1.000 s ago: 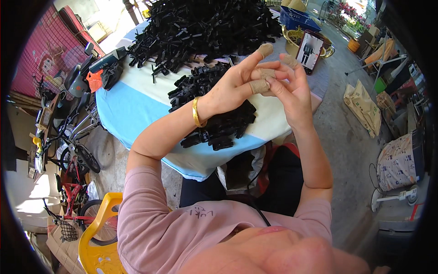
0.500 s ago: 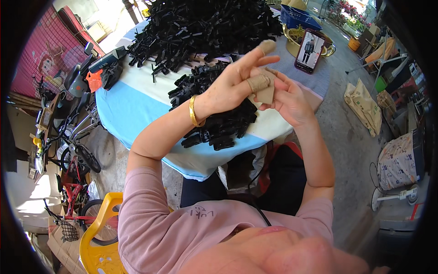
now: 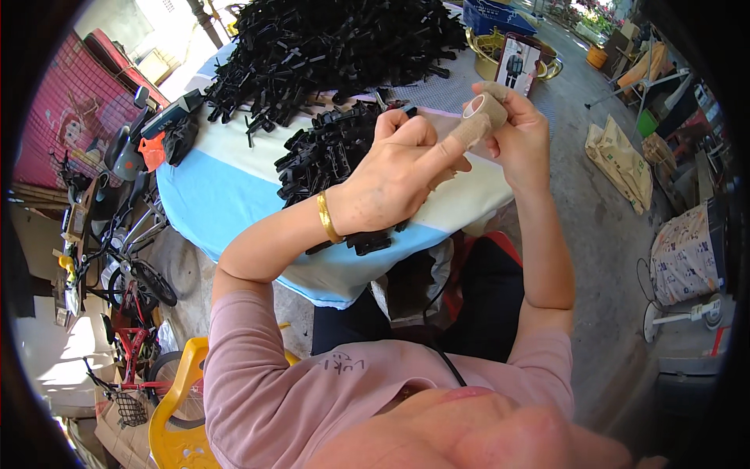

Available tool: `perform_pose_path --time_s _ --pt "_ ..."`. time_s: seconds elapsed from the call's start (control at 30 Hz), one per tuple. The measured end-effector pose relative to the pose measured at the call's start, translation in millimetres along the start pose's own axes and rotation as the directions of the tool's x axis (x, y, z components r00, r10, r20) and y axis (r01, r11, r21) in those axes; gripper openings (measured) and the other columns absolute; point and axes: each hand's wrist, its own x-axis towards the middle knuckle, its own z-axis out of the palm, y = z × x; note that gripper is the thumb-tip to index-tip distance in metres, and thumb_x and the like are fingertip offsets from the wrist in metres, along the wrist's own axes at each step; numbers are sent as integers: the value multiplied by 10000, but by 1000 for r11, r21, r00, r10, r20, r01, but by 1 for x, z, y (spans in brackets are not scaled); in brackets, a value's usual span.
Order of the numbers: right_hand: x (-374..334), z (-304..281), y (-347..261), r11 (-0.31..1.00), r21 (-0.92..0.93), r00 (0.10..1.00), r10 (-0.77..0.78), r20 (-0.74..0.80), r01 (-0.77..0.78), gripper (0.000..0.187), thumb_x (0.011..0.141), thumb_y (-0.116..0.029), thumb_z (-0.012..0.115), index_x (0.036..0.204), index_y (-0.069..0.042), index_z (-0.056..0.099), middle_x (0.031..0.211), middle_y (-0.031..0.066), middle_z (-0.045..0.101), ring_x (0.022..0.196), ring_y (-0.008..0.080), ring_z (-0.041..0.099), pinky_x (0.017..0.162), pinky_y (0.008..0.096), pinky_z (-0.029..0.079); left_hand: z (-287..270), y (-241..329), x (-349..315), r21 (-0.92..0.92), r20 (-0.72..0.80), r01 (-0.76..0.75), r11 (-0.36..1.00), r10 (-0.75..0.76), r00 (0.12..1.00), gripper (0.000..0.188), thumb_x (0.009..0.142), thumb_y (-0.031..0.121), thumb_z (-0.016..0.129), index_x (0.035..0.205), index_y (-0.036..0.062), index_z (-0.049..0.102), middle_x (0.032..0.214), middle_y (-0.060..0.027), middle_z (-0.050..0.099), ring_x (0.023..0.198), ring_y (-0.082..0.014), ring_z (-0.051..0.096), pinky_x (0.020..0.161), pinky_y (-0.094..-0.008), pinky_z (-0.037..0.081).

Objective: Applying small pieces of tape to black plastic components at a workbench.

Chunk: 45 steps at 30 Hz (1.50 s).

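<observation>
A round table (image 3: 234, 195) under a blue and white cloth carries a broad heap of black plastic parts (image 3: 336, 47). Above its near edge, the left hand (image 3: 391, 180) is loosely curled, its forefinger stretched out and wrapped in tan tape. The right hand (image 3: 523, 133) pinches the small roll of tan tape (image 3: 486, 108) touching that fingertip.

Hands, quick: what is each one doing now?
Left hand: holds nothing; forefinger stretched out, partly wrapped in tan tape.
Right hand: closed on the tan tape roll.
</observation>
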Motion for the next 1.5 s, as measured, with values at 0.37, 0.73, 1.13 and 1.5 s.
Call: perform_pose_path --time_s 0.37,0.73,1.13,1.5 --pt "-13 10 1 968 -21 966 -249 64 251 264 777 62 583 1027 -22 564 897 43 612 738 78 572 592 171 464 4 -5 9 -621 218 443 646 -401 890 776 772 -89 415 1385 83 -28 737 -103 624 496 -180 559 498 -273 481" --pt "-18 13 -5 992 51 971 102 215 -115 406 704 24 675 1054 -21 475 915 55 553 766 106 586 599 219 499 5 -18 0 240 -239 12 971 47 970 694 675 -3 557 1317 2 295 889 -75 605 786 -246 609 747 -373 473" --pt "-12 1 3 831 207 681 252 688 -517 374 839 -168 555 1147 10 438 769 100 576 618 160 590 474 244 495 1 -44 5 170 -159 119 978 -92 983 689 806 -17 512 1375 19 124 1003 -76 637 926 -288 595 900 -363 426" --pt "-3 -1 14 873 154 758 301 579 -464 303 879 -156 480 1144 -15 439 860 149 603 684 173 615 569 262 512 2 -40 2 -743 70 196 640 -217 974 709 854 -37 420 1407 101 -2 1225 -190 489 1185 -231 436 968 -332 355"
